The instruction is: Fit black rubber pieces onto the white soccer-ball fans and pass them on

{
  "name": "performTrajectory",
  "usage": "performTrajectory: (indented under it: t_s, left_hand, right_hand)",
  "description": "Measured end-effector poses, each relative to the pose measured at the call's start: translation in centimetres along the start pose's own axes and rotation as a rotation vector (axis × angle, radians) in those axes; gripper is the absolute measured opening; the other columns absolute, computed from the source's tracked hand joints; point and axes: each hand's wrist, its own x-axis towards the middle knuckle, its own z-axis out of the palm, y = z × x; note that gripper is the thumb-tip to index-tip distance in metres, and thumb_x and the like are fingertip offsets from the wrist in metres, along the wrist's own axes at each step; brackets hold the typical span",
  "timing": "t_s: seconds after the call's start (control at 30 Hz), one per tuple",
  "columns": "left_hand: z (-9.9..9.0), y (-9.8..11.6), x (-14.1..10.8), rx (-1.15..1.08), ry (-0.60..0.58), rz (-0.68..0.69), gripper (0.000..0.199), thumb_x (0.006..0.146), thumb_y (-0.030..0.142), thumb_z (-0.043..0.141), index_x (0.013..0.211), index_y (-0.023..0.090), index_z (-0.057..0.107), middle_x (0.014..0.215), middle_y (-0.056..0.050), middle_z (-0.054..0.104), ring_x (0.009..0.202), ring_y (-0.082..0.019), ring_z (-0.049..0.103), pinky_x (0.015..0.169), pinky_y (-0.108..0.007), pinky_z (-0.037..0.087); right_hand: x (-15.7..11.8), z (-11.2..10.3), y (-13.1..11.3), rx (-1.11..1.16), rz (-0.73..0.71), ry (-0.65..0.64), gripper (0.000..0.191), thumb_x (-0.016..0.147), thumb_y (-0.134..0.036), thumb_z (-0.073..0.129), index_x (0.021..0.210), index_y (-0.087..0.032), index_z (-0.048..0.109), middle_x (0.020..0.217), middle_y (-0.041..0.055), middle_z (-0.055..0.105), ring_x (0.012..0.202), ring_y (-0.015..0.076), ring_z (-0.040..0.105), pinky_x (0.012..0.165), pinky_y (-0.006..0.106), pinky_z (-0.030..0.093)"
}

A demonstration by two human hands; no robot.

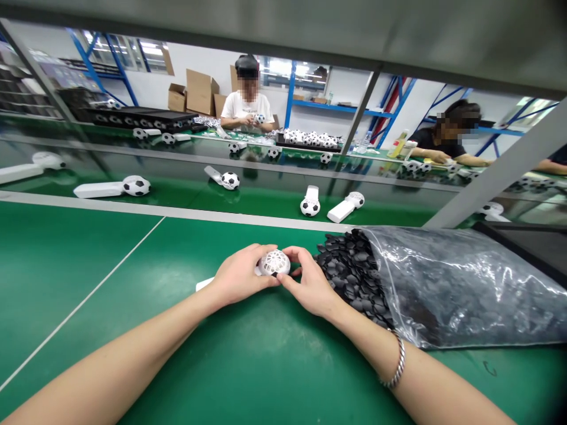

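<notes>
Near the middle of the green table, a white football-shaped piece point(274, 263) with an openwork top is held between both hands. My left hand point(243, 273) wraps round its left side, and a white handle point(204, 284) pokes out beneath that hand. On the other side my right hand point(310, 283) is closed, with thumb and fingers on the ball's right edge. A bit of black shows at the ball's lower front, by the thumbs. Right of my right hand, small black pieces point(354, 274) spill from a clear plastic bag point(478, 289).
Beyond the table's pale edge point(199, 215), football-headed pieces with white handles lie on a green belt point(266, 203), one of them point(136, 186) at the left. A person point(247, 106) sits across, another point(452, 133) at the right. A slanted metal post point(491, 165) stands behind the bag.
</notes>
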Motion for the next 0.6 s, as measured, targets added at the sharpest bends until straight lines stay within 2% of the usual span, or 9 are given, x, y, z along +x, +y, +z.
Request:
performTrajectory:
  t_s: [0.1,0.2,0.3,0.37,0.43,0.5,0.6]
  left_hand:
    - [0.1,-0.1,0.0,-0.012,0.01,0.0,0.058,0.063,0.043,0.064,0.117,0.028,0.049,0.111,-0.001,0.058,0.097,-0.021,0.056,0.084,-0.03,0.042]
    - [0.1,-0.6,0.0,-0.018,-0.009,-0.004,0.064,0.062,0.046,0.064,0.12,0.028,0.045,0.115,-0.002,0.055,0.099,-0.022,0.054,0.083,-0.031,0.042]
    - [-0.3,-1.2,0.2,-0.035,-0.059,-0.03,0.066,0.058,0.04,0.067,0.118,0.025,0.043,0.112,-0.002,0.056,0.092,-0.021,0.056,0.077,-0.03,0.044]
    - [-0.6,-1.5,0.4,-0.004,-0.07,-0.021,0.057,0.06,0.033,0.064,0.113,0.026,0.046,0.107,-0.001,0.059,0.089,-0.021,0.057,0.075,-0.03,0.044]
    - [-0.7,-1.7,0.6,0.07,-0.046,0.024,0.049,0.065,0.025,0.058,0.113,0.028,0.048,0.109,0.001,0.058,0.095,-0.022,0.054,0.08,-0.032,0.041]
    - [-0.7,-1.7,0.7,0.15,-0.012,0.078,0.052,0.066,0.016,0.051,0.116,0.031,0.048,0.112,0.001,0.057,0.101,-0.023,0.05,0.085,-0.035,0.038]
    - [-0.5,-1.7,0.7,0.223,0.016,0.127,0.06,0.065,0.007,0.045,0.119,0.032,0.047,0.109,0.0,0.057,0.1,-0.023,0.047,0.087,-0.036,0.035]
  right_hand:
    - [0.3,-0.3,0.2,0.04,0.012,-0.02,0.034,0.072,-0.021,0.057,0.104,-0.022,0.046,0.109,0.0042,0.05,0.101,0.0164,0.048,0.071,0.027,0.046]
    - [1.0,-1.5,0.6,0.049,0.032,-0.02,0.026,0.076,-0.026,0.056,0.1,-0.02,0.05,0.1,0.004,0.055,0.093,0.0152,0.053,0.07,0.027,0.046]
    - [1.4,-2.9,1.2,-0.176,0.016,0.058,0.011,0.077,-0.025,0.056,0.086,-0.02,0.057,0.087,0.0021,0.055,0.081,0.0137,0.053,0.072,0.028,0.043]
    - [1.4,-3.4,1.4,-0.347,0.008,0.007,0.007,0.074,-0.024,0.06,0.08,-0.021,0.061,0.082,0.0012,0.054,0.077,0.0138,0.052,0.071,0.028,0.042]
    - [1.2,-3.5,1.4,-0.436,0.018,-0.086,0.011,0.071,-0.027,0.065,0.081,-0.022,0.063,0.082,0.0013,0.054,0.077,0.0145,0.052,0.071,0.028,0.042]
    - [1.0,-3.2,1.2,-0.492,0.03,-0.138,0.013,0.07,-0.028,0.066,0.082,-0.023,0.064,0.084,0.0021,0.055,0.082,0.0156,0.052,0.073,0.027,0.041]
    - [1.0,-2.8,0.8,-0.536,0.035,-0.168,0.003,0.073,-0.023,0.063,0.074,-0.021,0.063,0.081,0.0024,0.056,0.082,0.0155,0.053,0.071,0.026,0.04]
